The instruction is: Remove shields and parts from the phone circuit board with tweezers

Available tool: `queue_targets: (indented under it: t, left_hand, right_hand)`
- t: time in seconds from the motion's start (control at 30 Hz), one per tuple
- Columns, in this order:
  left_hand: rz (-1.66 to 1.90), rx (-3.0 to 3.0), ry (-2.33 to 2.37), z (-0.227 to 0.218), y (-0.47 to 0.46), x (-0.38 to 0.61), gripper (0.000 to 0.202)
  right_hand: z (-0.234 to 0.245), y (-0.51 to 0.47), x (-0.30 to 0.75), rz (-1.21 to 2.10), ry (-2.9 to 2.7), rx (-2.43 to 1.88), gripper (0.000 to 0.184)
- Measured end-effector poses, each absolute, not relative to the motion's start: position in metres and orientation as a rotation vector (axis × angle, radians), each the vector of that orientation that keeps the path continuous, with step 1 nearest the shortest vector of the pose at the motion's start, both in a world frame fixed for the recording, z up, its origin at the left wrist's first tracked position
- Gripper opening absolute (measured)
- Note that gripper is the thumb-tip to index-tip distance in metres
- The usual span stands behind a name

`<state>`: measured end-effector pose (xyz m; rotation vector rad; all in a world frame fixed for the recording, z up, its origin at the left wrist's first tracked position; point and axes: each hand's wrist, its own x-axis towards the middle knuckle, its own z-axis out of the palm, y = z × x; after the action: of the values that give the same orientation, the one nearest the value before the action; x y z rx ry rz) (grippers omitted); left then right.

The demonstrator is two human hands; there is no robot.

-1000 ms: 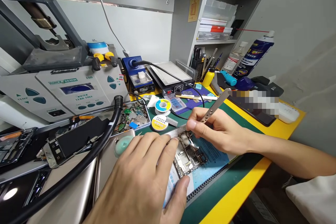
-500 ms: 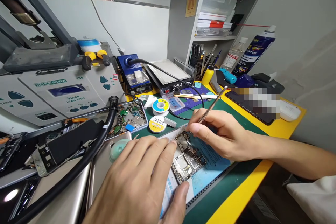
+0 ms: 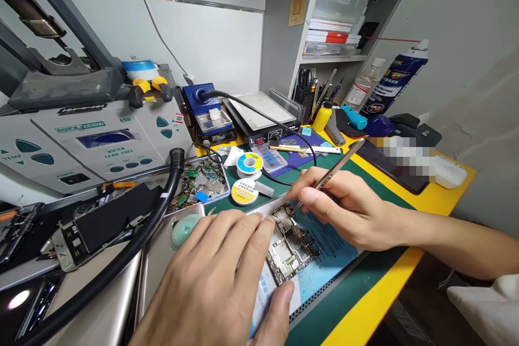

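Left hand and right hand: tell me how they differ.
The right hand pinches metal tweezers, while the left hand holds no tool. The left hand's fingers lie spread along the edge of the circuit board, while the right hand's fingers curl around the tweezers. The left hand is nearer the camera than the right hand. Both hands are bare and both are at the board.

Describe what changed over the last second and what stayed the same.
The right hand swung the top of the tweezers rightward, with their tip still over the circuit board; nothing was taken up or let go. The left hand and blue mat stayed put.
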<state>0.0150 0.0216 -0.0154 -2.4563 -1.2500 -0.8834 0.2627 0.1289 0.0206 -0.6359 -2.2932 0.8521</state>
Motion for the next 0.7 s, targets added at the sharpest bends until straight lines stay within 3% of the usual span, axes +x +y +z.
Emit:
queue_targets:
  t: [0.47,0.7]
  left_hand:
    - [-0.950,-2.476,-1.316,0.007,0.038,0.030,0.050]
    - [-0.929,-2.480,-1.321,-0.006,0.025,0.023,0.042]
  right_hand:
    - [0.016,0.123,0.260,0.821,-2.276,-0.449,0.042]
    - [0.010,0.125,0.259,0.830,-2.304,-0.386,0.042]
